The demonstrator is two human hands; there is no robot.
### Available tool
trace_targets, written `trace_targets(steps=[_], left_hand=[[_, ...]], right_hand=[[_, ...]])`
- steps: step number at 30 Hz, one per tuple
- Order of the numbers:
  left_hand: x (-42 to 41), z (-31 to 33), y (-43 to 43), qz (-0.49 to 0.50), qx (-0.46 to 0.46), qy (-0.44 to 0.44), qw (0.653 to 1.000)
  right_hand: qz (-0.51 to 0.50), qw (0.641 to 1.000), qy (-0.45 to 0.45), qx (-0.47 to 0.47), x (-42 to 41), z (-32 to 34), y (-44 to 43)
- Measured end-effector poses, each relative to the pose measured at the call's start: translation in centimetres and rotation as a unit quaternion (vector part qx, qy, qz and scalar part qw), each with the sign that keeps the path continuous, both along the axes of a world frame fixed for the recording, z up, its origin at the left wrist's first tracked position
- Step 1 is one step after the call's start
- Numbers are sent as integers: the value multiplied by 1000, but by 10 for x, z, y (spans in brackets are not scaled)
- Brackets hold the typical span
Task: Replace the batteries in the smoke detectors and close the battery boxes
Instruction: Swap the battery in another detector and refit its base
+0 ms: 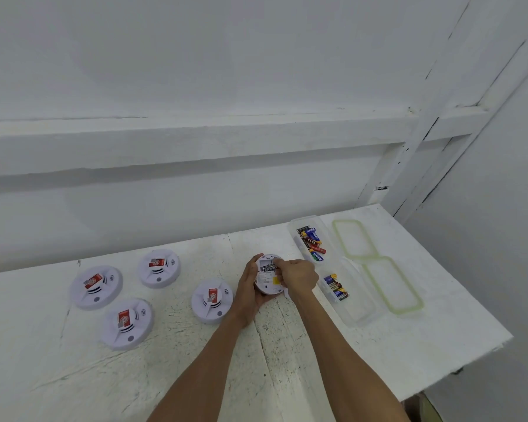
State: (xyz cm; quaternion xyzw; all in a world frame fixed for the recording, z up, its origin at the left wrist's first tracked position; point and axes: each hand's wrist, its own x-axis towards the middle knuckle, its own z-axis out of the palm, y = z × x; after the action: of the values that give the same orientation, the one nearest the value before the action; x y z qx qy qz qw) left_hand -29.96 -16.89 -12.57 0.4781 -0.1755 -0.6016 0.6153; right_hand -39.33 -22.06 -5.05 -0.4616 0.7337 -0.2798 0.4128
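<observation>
Detector handling, as seen from the head camera: we hold one smoke detector (pixel 265 283) back side up over the white table (pixel 195 360), between both hands. Our left hand (pixel 250 289) grips its left rim, with the fingers curled around the body. Our right hand (pixel 297 277) pinches a dark battery (pixel 269 268) lying in the open battery bay (pixel 264 263) at the far edge of the detector. The battery's pale lettering seems to read EVEREADY, but we cannot confirm it.

A yellow sticker (pixel 276 280) sits on the detector's back, and the print beside it is too small to read. Four other detectors (pixel 212 300) lie face up to the left, well apart from the hands. Each carries a red label (pixel 92 281) with unreadable writing.

To the right stand two clear boxes, the far box (pixel 296 222) and the near box (pixel 360 318), each holding loose batteries (pixel 311 243). Two green-rimmed lids (pixel 392 284) lie just beside them.
</observation>
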Motion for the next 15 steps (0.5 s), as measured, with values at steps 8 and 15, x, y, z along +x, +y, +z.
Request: trace_targets(steps=[8, 15], left_hand=[[-1, 2, 1, -2, -11, 11, 1000], [2, 5, -1, -15, -8, 25, 1000]], right_hand=[[-14, 999, -14, -42, 7, 0, 9], [-56, 984, -90, -141, -31, 27, 3]])
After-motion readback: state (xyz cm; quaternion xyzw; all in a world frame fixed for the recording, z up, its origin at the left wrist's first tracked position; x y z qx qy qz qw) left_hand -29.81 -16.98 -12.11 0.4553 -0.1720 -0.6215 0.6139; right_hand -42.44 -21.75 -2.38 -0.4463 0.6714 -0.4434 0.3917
